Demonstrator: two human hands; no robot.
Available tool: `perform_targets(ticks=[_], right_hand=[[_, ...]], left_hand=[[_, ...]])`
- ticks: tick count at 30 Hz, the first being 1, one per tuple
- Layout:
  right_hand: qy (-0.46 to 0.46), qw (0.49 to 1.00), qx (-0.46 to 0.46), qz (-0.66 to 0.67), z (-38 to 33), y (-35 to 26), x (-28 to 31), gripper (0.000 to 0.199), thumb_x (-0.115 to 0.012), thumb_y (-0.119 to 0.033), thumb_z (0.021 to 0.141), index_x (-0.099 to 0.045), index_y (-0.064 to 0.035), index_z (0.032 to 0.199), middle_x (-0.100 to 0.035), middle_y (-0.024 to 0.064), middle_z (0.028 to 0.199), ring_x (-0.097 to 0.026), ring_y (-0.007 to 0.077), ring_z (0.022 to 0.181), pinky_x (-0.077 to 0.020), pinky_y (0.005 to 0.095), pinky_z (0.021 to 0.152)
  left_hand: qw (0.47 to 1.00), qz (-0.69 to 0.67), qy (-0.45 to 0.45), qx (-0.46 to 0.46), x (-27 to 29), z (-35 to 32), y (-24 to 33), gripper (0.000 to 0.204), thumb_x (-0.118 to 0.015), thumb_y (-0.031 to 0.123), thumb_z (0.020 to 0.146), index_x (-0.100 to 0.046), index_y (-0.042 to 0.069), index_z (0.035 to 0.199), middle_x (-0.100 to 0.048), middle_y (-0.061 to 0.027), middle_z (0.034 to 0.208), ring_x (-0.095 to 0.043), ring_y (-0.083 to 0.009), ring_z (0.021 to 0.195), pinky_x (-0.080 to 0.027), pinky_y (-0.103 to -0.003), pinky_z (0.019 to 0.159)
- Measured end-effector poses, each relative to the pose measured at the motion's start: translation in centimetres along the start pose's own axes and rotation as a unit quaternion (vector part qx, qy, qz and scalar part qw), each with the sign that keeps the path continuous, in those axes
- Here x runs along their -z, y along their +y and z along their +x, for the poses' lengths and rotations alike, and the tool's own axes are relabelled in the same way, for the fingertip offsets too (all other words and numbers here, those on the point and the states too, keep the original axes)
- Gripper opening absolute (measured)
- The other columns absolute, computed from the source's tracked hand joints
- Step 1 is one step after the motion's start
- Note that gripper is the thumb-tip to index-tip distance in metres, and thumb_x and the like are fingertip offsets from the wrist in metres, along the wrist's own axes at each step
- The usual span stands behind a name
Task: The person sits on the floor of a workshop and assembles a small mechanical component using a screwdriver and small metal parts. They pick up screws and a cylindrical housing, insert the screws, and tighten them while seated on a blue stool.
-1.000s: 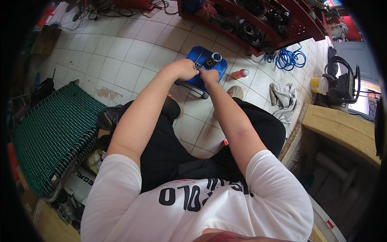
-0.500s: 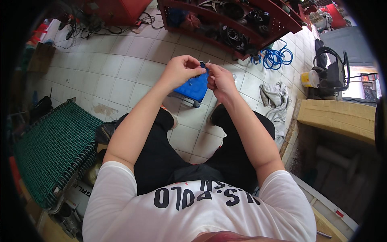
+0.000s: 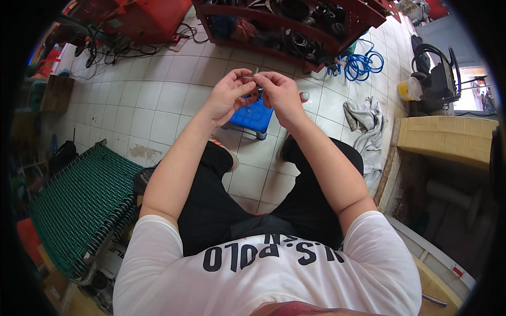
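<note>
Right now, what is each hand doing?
Left hand: fingers pinched on a small dark part.
Right hand: fingers pinched on the same part.

Both hands raised in front of the seated person, fingertips meeting. Left hand [image 3: 227, 94] and right hand [image 3: 281, 94] pinch a small dark part [image 3: 255, 92] between them; too small to tell what it is. Blue stool [image 3: 253, 117] on the tiled floor [image 3: 153, 105] just below the hands. Grey rag [image 3: 366, 122] to the right, blue hose [image 3: 361, 63] by the red shelf [image 3: 295, 26], green woven mat [image 3: 79, 205] at left.
</note>
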State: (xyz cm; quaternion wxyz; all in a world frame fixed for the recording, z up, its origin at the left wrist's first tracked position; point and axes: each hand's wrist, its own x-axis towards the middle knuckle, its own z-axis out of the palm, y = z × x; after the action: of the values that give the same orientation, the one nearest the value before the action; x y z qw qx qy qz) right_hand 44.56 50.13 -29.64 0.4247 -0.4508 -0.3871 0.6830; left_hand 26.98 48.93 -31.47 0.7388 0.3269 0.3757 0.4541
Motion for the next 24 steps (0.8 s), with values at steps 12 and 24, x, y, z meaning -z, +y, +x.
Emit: perform_targets(ticks=[12,24], right_hand=[[-0.021,0.999,-0.008,0.032,0.1,0.3,-0.5,0.024,-0.069,-0.021,0.097,-0.070,0.0006,0.109,-0.067,0.0008,0.082,-0.049,0.0047,0.057,-0.0365,0.0212,0.049],[-0.075,0.992,-0.076,0.071,0.3,0.6,0.2,0.026,-0.069,-0.028,0.099,-0.070,-0.0044,0.109,-0.054,-0.0025,0.068,-0.047,0.0077,0.056,-0.0364,0.0247,0.051]], left_hand=[[1.000,-0.002,0.005,-0.003,0.1,-0.3,-0.1,0.029,-0.053,0.025,0.108,-0.048,0.012,0.133,-0.062,-0.0052,0.120,-0.062,-0.0168,0.105,-0.053,-0.036,0.091],[0.993,0.112,0.018,-0.025,1.3,-0.1,0.7,0.027,-0.068,0.023,0.100,-0.066,0.011,0.124,-0.065,0.0028,0.110,-0.061,-0.0080,0.099,-0.051,-0.027,0.084]])
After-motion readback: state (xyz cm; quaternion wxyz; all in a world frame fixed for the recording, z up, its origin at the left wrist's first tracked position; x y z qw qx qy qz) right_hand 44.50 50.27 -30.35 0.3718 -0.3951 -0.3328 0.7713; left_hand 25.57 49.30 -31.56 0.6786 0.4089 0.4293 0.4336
